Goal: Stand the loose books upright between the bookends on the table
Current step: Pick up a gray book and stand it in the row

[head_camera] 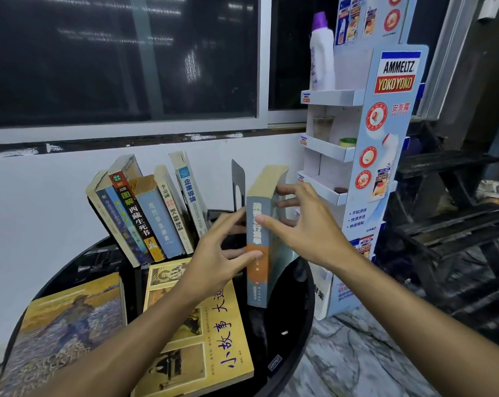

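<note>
Fingers [289,191] grip grey book [258,287] near table [299,325] rim.

Splayed, straight-fingered left grip [213,253] flat alongside; right grip [305,227] thumb-and-fingers astride the book [256,282]

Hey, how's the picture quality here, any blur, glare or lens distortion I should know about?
All in the head view: wide-angle distortion bows the window frame and tilts the display rack; streaky reflections glare on the dark window glass; the grey book has a motion-smeared spine title, while the leaning books read sharply; the painting-cover book at bottom left looks soft.
</note>
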{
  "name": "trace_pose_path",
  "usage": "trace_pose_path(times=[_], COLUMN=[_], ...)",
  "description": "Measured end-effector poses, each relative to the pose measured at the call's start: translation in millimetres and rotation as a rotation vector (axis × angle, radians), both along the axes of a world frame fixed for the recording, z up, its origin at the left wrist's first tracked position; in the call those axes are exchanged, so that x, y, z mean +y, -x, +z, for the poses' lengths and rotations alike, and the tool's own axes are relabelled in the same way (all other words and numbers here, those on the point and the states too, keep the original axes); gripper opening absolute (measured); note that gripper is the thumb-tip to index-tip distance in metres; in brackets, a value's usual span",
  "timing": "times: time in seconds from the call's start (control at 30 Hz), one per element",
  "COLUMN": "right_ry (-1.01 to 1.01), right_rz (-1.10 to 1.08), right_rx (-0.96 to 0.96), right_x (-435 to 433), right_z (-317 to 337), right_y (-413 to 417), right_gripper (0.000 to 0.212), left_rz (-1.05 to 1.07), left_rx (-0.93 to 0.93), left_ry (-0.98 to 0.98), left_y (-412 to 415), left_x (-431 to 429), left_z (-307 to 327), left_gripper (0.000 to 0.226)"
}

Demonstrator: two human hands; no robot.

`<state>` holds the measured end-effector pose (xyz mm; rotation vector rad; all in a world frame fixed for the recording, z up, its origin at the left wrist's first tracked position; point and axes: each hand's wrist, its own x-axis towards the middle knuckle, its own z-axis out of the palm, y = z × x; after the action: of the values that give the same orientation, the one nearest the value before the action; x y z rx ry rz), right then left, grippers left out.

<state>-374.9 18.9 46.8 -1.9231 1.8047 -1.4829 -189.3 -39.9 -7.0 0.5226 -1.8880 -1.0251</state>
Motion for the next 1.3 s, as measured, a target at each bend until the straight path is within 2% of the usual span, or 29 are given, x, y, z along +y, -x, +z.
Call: trace_pose_path(times=[0.1, 0.27, 0.5, 0.73, 0.93, 1.13, 1.2, 1.3], right_ry=[-0.022, -0.043, -0.010, -0.028, -0.011, 0.019, 0.011, 0.012], right_rz=[0.117, 0.151, -0.146, -0.332, -0.362, -0.350, -0.343, -0.326], right_rx=[0.024, 0.032, 0.107, 0.237, 0.250, 0.232, 0.234, 0.247], right_x=[12.4, 22.4, 23.2, 20.5, 19.4, 19.1, 18.8, 17.8], right_z=[2.7, 5.2, 8.3, 14.2, 16.2, 19.4, 22.1, 26.1], right_y=[11.1, 16.3, 1.9, 0.6, -1.5, -4.7, -6.0, -10.6], right_gripper=[0.056, 0.051, 0.071, 0.047, 0.039, 0.040, 0.038, 0.037], left_rz=[-0.019, -0.025, 0.057, 0.096, 0.100, 0.004, 0.072, 0.272], left_rx=[-0.034, -0.164, -0.376, -0.364, -0.343, -0.372, -0.392, -0.448], left_ry=[0.025, 0.017, 0.000, -0.014, 0.012, 0.019, 0.058, 0.196], left_y=[2.9, 5.5, 21.1, 28.3, 29.0, 10.3, 0.7, -15.1], left_x=[3.1, -1.0, -4.0, -0.8, -0.5, -7.8, -17.8, -45.1], left_z=[-4.1, -11.1, -18.6, -25.2, -26.1, -20.2, -13.4, -4.1], left_gripper=[0.077, 0.091, 0.102, 0.099, 0.098, 0.082, 0.068, 0.061])
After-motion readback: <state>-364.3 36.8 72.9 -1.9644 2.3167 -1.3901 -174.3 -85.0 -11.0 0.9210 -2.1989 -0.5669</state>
